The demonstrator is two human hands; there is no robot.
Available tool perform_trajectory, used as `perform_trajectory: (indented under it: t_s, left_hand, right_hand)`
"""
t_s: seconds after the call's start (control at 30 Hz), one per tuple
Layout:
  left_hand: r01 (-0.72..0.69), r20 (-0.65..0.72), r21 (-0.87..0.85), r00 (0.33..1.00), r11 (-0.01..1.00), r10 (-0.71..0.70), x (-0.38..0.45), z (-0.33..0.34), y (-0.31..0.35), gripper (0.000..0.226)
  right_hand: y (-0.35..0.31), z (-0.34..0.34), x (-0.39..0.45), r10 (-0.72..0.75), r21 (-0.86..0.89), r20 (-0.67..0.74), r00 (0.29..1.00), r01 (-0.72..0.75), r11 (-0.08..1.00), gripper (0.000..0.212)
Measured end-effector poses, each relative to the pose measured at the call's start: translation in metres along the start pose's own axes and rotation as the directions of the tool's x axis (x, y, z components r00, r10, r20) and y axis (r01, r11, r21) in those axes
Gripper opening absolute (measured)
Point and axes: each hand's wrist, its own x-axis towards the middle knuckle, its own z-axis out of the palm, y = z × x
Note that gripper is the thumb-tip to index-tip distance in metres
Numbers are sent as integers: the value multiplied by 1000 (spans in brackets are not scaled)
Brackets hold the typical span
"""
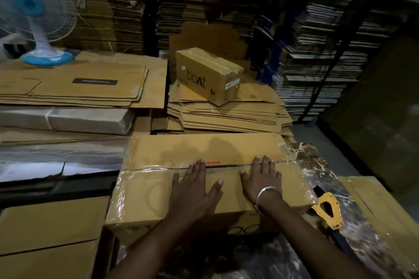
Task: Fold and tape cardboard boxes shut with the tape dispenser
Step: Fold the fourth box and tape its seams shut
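Observation:
A long brown cardboard box [158,156] lies in front of me with its top flaps folded down and clear tape over the left part of the centre seam. My left hand [195,186] presses flat on the near flap, fingers straight and reaching the seam. My right hand [260,176], with a silver bangle on the wrist, lies flat beside it, fingertips across the seam. The yellow tape dispenser [327,210] rests on the marbled table [317,165] just right of the box, untouched.
A taped box marked "boat" [208,75] sits on a pile of flat cartons [226,113] behind. More flat cartons [79,86] and a blue-and-white fan [34,18] stand at the left. Tall stacks of cardboard fill the background.

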Motion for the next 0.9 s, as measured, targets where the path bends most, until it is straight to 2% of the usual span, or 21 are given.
perform_trajectory:
  t_s: [0.13, 0.23, 0.37, 0.47, 0.57, 0.8, 0.9]
  left_hand:
    - [-6, 15, -18, 1000, 1000, 6, 0, -4, -1, 81]
    - [19, -62, -32, 998, 999, -21, -7, -20, -14, 72]
    - [184, -242, -3, 954, 983, -179, -26, -40, -63, 76]
    - [339, -218, 31, 920, 940, -325, -36, -45, -93, 81]
    - [339, -238, -34, 911, 940, -337, -41, -45, -102, 85]
    - [347, -289, -345, 845, 872, -450, -39, -50, -112, 89]
    - [343, -256, -380, 853, 859, -455, -49, -50, -127, 71]
  right_hand:
    - [-15, 6, -11, -33, -10, -43, 999, 32, 999, 80]
    - [-12, 3, -7, -47, -47, -57, 997, 44, 998, 81]
    - [-19, 2, -10, -36, -80, -35, 999, 33, 996, 73]
    - [-31, 3, -15, 0, -53, -19, 1000, -1, 999, 69]
    - [-54, 6, -23, 4, -33, -21, 1000, -5, 999, 71]
    - [-145, 34, -57, -300, -85, 67, 952, 305, 949, 85]
    - [-161, 37, -57, -405, -70, 92, 910, 411, 909, 81]
